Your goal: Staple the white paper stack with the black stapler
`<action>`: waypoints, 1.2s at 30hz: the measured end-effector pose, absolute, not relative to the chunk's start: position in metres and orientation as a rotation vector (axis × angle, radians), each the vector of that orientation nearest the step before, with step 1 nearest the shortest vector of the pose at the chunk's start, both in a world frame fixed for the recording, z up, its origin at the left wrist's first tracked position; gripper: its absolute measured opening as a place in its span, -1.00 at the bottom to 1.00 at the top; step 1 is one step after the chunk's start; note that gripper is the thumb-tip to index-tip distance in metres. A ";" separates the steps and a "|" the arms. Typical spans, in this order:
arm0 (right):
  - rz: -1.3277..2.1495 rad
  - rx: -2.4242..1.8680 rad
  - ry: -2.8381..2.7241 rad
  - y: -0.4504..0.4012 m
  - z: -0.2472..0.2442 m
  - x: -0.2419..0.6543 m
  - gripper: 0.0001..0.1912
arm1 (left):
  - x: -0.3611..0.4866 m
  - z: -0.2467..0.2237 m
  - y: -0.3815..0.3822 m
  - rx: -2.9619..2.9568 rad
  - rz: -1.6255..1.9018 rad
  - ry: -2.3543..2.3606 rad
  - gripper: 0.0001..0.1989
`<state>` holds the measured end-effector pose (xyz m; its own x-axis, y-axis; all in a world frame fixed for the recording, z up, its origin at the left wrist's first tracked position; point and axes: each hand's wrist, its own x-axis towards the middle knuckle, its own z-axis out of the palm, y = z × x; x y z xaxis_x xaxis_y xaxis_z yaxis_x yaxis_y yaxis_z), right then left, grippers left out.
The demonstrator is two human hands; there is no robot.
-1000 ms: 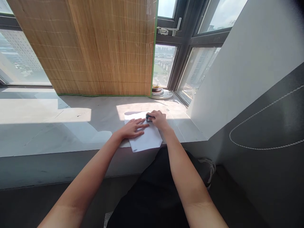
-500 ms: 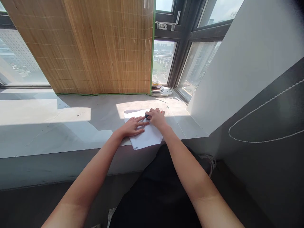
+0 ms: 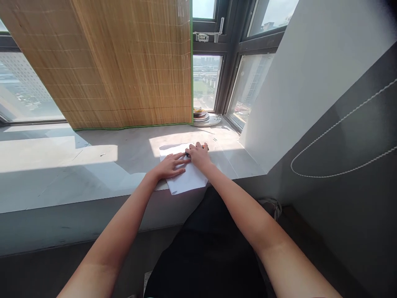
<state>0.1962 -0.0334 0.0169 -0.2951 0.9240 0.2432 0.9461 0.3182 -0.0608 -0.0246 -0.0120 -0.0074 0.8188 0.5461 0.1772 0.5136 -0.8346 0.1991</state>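
A white sheet of paper (image 3: 187, 182) lies on the pale windowsill (image 3: 130, 159), its near edge reaching over the sill's front edge. My left hand (image 3: 170, 166) rests flat on the paper with its fingers spread. Just to its right, my right hand (image 3: 199, 156) is closed over a small dark object (image 3: 187, 154) with a red-orange part showing at the far right of the fingers. Most of that object is hidden by the hand, so its kind cannot be made out. The fingertips of both hands are close together on the upper part of the sheet.
A bamboo blind (image 3: 133, 70) hangs in front of the window, down to the sill. Stacked plates (image 3: 201, 118) stand in the window corner. A beaded cord (image 3: 325, 174) loops at the right, beside the wall. Bundled cable (image 3: 273, 205) lies below the sill.
My right hand has shifted slightly on the paper, and more of the red-orange end shows. My left hand stays flat on the sheet. The camera view has tilted and shifted a little.
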 end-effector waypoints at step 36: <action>0.201 -1.609 -1.997 -0.058 0.012 0.132 -0.82 | -0.032 0.003 -0.011 2.297 1.337 1.748 -0.70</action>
